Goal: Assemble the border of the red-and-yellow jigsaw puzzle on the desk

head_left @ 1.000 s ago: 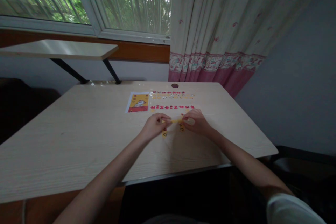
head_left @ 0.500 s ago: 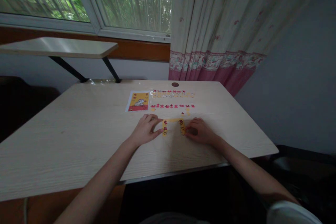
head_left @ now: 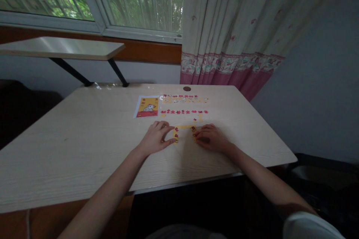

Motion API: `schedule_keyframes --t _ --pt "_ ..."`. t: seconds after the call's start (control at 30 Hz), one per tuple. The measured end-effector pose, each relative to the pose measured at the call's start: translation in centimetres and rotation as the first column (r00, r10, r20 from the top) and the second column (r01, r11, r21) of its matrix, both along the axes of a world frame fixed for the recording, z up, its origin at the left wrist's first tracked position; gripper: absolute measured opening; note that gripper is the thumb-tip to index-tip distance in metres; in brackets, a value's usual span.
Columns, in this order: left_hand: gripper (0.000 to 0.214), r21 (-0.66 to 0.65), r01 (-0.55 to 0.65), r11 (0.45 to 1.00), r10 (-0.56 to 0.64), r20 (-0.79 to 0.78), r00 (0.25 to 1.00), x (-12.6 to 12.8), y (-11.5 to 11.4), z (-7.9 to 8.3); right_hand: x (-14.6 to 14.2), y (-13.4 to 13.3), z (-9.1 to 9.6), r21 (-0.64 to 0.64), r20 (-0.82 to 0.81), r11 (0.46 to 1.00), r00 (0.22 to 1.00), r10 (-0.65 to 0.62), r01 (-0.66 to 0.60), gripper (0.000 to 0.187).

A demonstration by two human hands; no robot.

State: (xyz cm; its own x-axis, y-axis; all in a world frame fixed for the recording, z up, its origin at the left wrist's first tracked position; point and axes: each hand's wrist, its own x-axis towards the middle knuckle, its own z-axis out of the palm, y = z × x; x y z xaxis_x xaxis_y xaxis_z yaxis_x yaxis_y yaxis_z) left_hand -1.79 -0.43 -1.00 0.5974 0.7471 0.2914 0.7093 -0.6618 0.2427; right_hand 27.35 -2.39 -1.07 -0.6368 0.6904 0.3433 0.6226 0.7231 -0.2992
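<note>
Lowered, left hand point(head_left: 155, 140) and right hand point(head_left: 212, 140) flank, perhaps touching, puzzle pieces point(head_left: 183, 128).

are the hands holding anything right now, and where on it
Nothing is gripped or lifted. Both hands lie on the table: the left hand touches the left end of the yellow puzzle strip, and the right hand touches its right end.

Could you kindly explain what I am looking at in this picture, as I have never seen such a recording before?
There is no machine here: a camera worn on a person's head looks down at their two bare hands. The left hand and right hand rest on a pale wooden table, fingertips touching a joined strip of yellow puzzle pieces. Beyond lie rows of loose pieces and a small picture card. Nothing is lifted.
</note>
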Motion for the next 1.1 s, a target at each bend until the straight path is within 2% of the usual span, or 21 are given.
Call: schedule_keyframes --t 0.27,0.4,0.53,0.77,0.9,1.0,1.1 --pt "0.049 0.000 -0.001 1.000 0.001 0.014 1.000 0.0 0.1 -0.2 0.2 -0.1 0.2 -0.016 0.036 1.000 0.999 0.024 -0.023 0.017" --pt "0.049 -0.004 0.003 1.000 -0.003 0.015 1.000 0.0 0.1 -0.2 0.3 0.1 0.0 -0.033 -0.036 0.999 0.999 0.034 -0.035 0.016" --pt "0.050 -0.006 0.012 1.000 -0.012 0.016 1.000 -0.1 0.2 -0.3 0.9 1.5 -0.4 -0.003 -0.112 0.997 0.991 -0.075 0.076 0.016" --pt "0.052 0.000 0.012 1.000 -0.012 0.022 1.000 -0.2 0.1 -0.3 2.4 5.9 -0.4 0.063 -0.002 0.959 0.961 -0.276 0.275 0.017" --pt "0.052 0.005 0.009 1.000 -0.009 0.009 1.000 -0.1 0.1 -0.3 2.0 5.9 0.6 0.014 0.033 0.987 0.986 -0.161 0.161 0.017" --pt "0.052 0.004 0.006 1.000 -0.006 -0.001 1.000 -0.1 0.1 -0.2 1.1 4.5 1.3 -0.018 0.060 0.998 0.996 -0.065 0.066 0.025" --pt "0.053 0.004 0.008 1.000 -0.008 -0.007 1.000 -0.1 0.1 -0.2 0.3 3.1 1.6 -0.037 0.098 0.999 0.995 -0.035 0.039 0.035"
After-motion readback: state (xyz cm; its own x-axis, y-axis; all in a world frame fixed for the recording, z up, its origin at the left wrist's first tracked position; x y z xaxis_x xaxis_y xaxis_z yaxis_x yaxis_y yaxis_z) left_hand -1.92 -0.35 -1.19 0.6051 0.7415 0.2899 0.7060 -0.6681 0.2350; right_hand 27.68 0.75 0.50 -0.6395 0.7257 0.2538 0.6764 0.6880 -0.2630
